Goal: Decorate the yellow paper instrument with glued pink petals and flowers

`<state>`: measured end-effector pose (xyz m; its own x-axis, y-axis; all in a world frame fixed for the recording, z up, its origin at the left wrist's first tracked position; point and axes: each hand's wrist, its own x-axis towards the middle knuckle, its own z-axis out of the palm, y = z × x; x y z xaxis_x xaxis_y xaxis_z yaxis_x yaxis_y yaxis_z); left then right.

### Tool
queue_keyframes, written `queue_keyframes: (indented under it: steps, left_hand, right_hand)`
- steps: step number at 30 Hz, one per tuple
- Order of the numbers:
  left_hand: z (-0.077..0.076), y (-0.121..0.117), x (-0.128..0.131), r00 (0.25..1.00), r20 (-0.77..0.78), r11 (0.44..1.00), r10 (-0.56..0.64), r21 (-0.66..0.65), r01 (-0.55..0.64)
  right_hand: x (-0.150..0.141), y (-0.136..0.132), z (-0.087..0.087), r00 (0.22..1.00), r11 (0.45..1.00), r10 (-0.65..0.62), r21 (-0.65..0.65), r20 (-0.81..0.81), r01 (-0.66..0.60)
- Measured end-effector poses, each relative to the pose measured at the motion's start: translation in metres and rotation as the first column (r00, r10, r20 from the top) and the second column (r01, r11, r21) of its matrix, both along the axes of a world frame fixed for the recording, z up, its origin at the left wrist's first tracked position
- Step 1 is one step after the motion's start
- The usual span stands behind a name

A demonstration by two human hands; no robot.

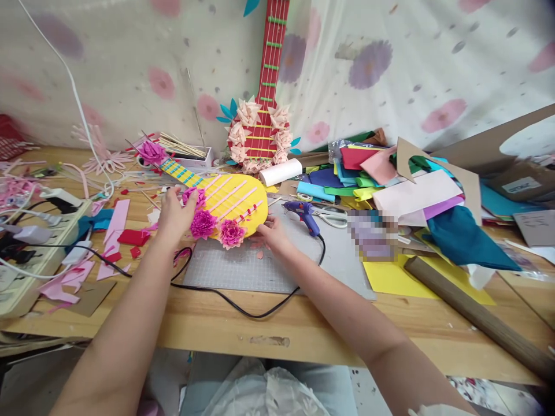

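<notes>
A yellow craft guitar with pink strips across its body lies tilted over the grey cutting mat. Magenta paper flowers line its near edge, and a pink-edged one sits lower down. My left hand is closed on the guitar's left side, where the neck meets the body, beside a flower. At the body's lower right edge, my right hand pinches the rim. Parts of the fingers on both hands are hidden. A purple glue gun lies right of the guitar, its black cord looping across the mat.
Behind stands a red craft guitar with pale flowers. Scissors lie by the glue gun. Coloured sheets are heaped at right, near a cardboard tube. A power strip and paper scraps occupy the left.
</notes>
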<state>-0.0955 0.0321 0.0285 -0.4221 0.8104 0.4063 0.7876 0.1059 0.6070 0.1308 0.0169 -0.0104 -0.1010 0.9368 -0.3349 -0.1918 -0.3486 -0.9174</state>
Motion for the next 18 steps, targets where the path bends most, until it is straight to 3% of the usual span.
queue_keyframes:
  steps: [3,5,8,11,13,18]
  left_hand:
    - [0.01,-0.016,0.03,0.963,-0.155,0.959,-0.22,0.149,0.243]
    - [0.013,-0.026,0.046,0.877,-0.249,0.889,-0.411,0.101,0.446]
    - [0.008,-0.034,0.057,0.773,-0.294,0.806,-0.562,0.014,0.591]
    - [0.002,-0.034,0.053,0.728,-0.317,0.769,-0.608,-0.009,0.639]
    - [0.001,-0.032,0.046,0.703,-0.348,0.754,-0.62,-0.018,0.656]
    - [0.004,-0.03,0.035,0.609,-0.421,0.708,-0.672,-0.124,0.695]
  right_hand:
    - [0.003,0.005,0.0,0.999,0.998,-0.045,0.033,0.009,0.044]
    - [0.006,0.011,0.0,0.993,0.993,-0.078,0.091,0.085,0.07]
    - [0.011,0.016,0.003,0.93,0.952,-0.191,0.29,0.313,0.098]
    - [0.015,0.013,0.014,0.841,0.798,-0.354,0.601,0.409,0.043]
    - [0.014,0.01,0.025,0.848,0.693,-0.32,0.715,0.424,-0.096]
    - [0.0,0.007,0.041,0.786,0.527,-0.117,0.709,0.607,-0.469]
